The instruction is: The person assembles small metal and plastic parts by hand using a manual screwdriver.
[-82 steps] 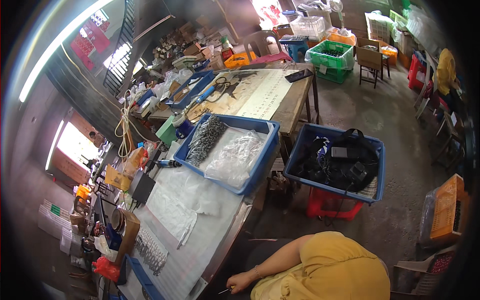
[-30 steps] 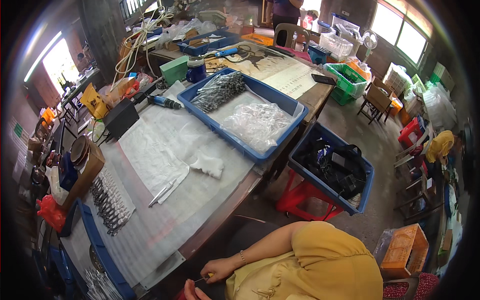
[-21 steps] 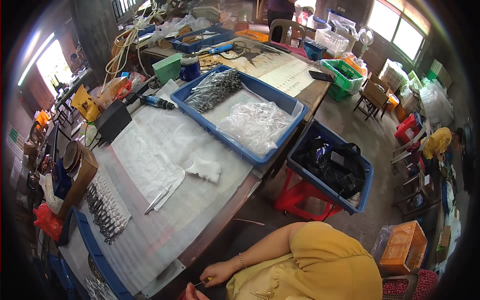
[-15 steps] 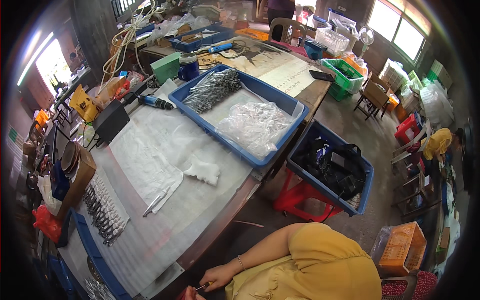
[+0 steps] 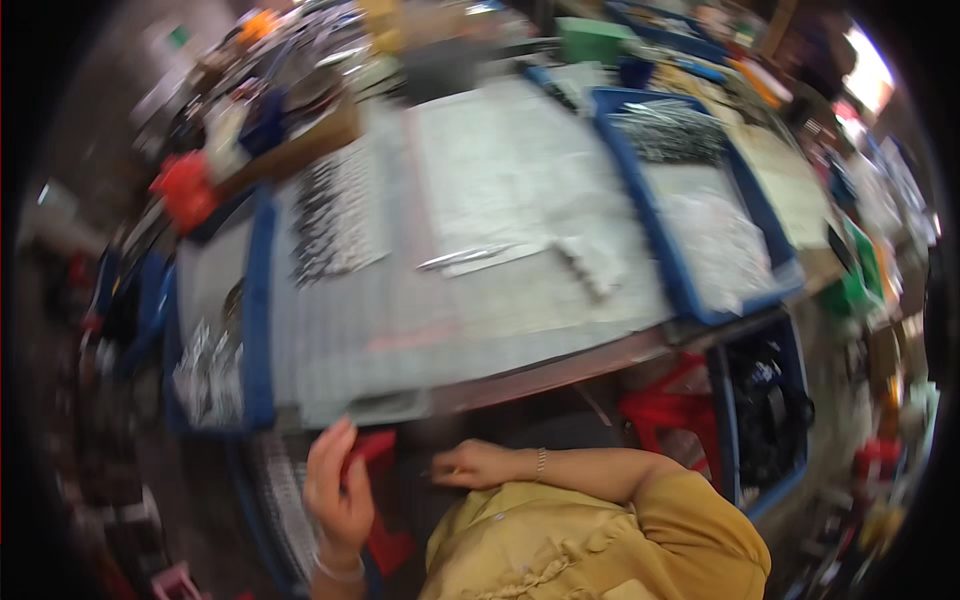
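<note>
My left hand [image 5: 340, 495] is raised at the table's front edge, fingers stretched and apart, holding nothing. My right hand [image 5: 478, 464] is closed in front of my body around a small slim tool [image 5: 452, 471], mostly hidden; a yellowish bit of it shows. On the covered table [image 5: 500, 330], a row of small dark-and-white parts [image 5: 335, 215] lies on a white sheet. A thin silvery tool [image 5: 482, 257] rests on the white paper [image 5: 480, 180], left of a crumpled white piece [image 5: 597, 255]. The picture is smeared by motion.
A blue tray [image 5: 262, 310] with silvery parts stands left. Another blue tray [image 5: 655, 230] holds metal parts and a clear bag [image 5: 715, 245]. At the right, a blue bin [image 5: 725, 430] with black things stands beside a red stool [image 5: 655, 410]. A green box [image 5: 595, 40] is behind.
The view has swung left, so the table sits more squarely ahead. My left hand has come up from the lower edge, away from the right hand, and its fingers have spread.
</note>
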{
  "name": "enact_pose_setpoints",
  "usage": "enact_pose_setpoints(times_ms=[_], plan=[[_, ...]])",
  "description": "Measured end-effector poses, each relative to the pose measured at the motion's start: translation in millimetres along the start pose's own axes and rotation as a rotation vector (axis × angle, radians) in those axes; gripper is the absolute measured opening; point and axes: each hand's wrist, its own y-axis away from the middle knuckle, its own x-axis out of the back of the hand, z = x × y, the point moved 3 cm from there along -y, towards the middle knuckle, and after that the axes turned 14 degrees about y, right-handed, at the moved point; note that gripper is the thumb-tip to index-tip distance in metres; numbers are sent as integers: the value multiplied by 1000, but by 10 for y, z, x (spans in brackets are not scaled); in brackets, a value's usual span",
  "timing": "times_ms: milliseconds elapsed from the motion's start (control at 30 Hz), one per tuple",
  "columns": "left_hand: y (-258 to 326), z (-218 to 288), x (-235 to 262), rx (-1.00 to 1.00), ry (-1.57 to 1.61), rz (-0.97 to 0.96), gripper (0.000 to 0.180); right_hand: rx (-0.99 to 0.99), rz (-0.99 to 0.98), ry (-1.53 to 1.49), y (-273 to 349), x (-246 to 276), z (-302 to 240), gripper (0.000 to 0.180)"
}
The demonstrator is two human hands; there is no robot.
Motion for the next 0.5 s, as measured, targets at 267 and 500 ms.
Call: enact_pose_setpoints(times_ms=[267, 500], plan=[[-1348, -774, 212, -178, -107, -62, 30, -38, -140, 29, -80, -41, 38, 21], [-2399, -1835, -83, -165, -358, -109, 23, -114, -137, -33, -69, -76, 74, 23]])
